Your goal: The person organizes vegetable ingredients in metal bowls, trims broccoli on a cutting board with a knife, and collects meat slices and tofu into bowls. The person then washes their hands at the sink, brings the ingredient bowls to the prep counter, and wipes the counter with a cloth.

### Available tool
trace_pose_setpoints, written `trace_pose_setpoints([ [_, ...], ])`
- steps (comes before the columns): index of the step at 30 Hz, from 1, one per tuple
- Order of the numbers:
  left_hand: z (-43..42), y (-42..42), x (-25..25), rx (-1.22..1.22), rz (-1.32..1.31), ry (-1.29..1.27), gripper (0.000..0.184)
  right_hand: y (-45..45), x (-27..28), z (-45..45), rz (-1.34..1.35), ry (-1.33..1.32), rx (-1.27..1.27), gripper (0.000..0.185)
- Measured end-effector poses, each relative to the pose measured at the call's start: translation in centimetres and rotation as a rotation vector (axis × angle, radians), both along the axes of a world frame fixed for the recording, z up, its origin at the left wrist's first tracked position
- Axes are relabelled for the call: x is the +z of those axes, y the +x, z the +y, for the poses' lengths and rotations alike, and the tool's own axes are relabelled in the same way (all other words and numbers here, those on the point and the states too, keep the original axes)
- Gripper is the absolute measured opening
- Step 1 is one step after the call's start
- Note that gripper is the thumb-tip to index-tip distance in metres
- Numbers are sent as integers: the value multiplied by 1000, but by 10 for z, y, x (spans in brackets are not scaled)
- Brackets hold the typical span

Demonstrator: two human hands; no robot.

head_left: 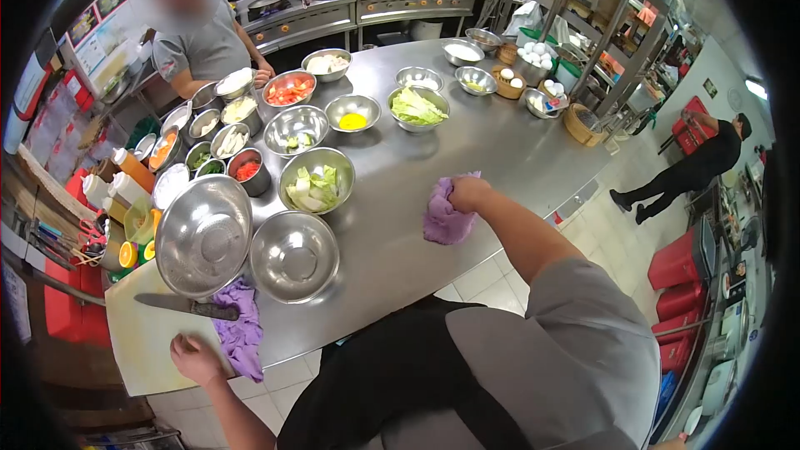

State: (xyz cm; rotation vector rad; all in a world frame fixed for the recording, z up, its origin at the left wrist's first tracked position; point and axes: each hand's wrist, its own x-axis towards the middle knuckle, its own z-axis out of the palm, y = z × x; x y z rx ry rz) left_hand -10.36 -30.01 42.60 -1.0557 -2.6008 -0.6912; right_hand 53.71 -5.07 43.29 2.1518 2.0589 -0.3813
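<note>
My right hand [470, 194] grips a crumpled purple cloth [448, 215] against the steel worktop, near its front edge. At the lower left, my left hand [197, 358] rests on a pale cutting board [137, 329], its fingers loosely bent and apart with nothing in them. Just beyond it lies a knife [185, 307] with a dark handle, which rests on a second purple cloth [240, 333]. Behind the knife, a large steel bowl [204, 233] sits tilted beside another steel bowl [295, 257]. A steel bowl of cut cabbage [313, 189] stands further back.
Several steel bowls hold lettuce [417, 107], egg yolk [352, 121] and tomatoes [290, 92]. Squeeze bottles [132, 168] line the left side. Eggs [535, 54] stand at the far right of the worktop [392, 200]. One person [204, 42] stands across it; another [696, 158] is at right.
</note>
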Motion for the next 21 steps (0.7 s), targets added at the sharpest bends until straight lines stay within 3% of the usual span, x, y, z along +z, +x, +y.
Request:
trace_pose_setpoints([
  [4,-2,0,-3,-8,0,29,31,13,19,26,-83,-261,80,35],
  [8,-1,-17,-22,-21,-3,51,31,49,17,87,280,352,-277,41],
  [10,-7,-26,-27,-28,-21,45,31,51,20,118,472,491,-341,43],
  [13,-2,-18,-20,-14,-53,18,33,24,56,129,816,429,-655,49],
  [16,-2,-22,-25,-20,-8,33,34,26,48,152,760,330,-646,46],
  [19,-2,-37,-35,-15,40,-21,37,29,58,158,768,204,-493,51],
  [21,-6,-42,-39,-7,107,-65,39,45,40,176,708,200,-400,43],
])
